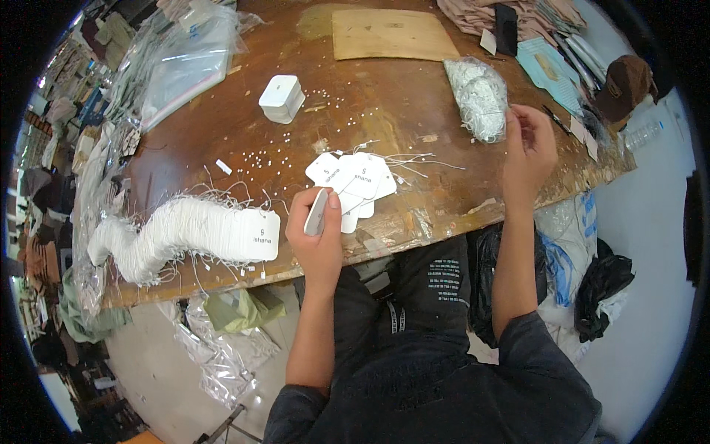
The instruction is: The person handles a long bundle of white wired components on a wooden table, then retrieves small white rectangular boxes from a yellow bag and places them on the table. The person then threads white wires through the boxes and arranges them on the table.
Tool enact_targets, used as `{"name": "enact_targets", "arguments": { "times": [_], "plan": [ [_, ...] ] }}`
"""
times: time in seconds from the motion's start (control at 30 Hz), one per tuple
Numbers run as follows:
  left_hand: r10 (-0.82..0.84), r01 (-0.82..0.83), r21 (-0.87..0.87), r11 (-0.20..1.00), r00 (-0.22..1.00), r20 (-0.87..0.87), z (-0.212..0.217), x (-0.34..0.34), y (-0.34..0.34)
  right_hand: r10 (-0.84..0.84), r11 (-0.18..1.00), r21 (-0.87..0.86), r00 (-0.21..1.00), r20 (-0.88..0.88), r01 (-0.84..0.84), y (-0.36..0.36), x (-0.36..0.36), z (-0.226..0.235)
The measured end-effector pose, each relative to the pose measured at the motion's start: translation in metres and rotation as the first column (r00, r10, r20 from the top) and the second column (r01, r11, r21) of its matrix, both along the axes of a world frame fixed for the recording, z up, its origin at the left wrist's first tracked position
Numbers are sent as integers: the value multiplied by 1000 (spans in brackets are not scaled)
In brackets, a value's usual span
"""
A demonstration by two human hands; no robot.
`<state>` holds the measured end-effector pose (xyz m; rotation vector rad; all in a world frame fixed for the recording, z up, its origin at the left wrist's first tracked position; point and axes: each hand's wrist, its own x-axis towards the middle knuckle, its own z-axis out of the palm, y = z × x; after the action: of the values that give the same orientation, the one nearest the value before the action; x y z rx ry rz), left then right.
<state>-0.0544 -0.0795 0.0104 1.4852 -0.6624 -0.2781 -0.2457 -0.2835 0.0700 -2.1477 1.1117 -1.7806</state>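
My left hand (314, 229) is closed round a small stack of white hang tags (316, 213), held edge-on above the table's near edge. Just beyond it lies a loose pile of white tags (366, 181), with white strings trailing to the right. My right hand (531, 144) is raised beside a clear plastic bag of white strings (481, 100). Its fingertips are pinched together at the bag's right edge; what they grip is too small to tell. Left of my left hand, a long curving row of strung tags (185, 229) lies on the table, packed face to face.
A squared stack of white tags (281, 100) stands farther back, with tiny white bits scattered around it. A brown cardboard sheet (392, 35) lies at the far side. Plastic sleeves (188, 70) are at the far left. Folded garments (488, 18) and a brown cap (625, 87) sit at right.
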Motion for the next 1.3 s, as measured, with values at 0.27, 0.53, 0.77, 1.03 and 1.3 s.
{"name": "enact_targets", "arguments": {
  "times": [0.27,0.53,0.77,1.03,1.3],
  "plan": [
    [-47,47,-3,999,991,128,0,0,-2,469,849,222,877,103,-480,35,48,1],
    [-328,331,-69,941,943,51,2,6,-2,761,635,237,648,-29,-735,92,92,-24],
    [-248,227,-134,965,953,-174,1,8,3,748,542,526,661,54,-655,93,86,-36],
    [-108,50,-172,984,931,-349,-1,8,-3,357,282,108,209,910,-953,71,67,-35],
    [-143,87,-164,983,917,-371,4,3,-3,562,133,494,476,677,-859,102,94,-32]
  ]
}}
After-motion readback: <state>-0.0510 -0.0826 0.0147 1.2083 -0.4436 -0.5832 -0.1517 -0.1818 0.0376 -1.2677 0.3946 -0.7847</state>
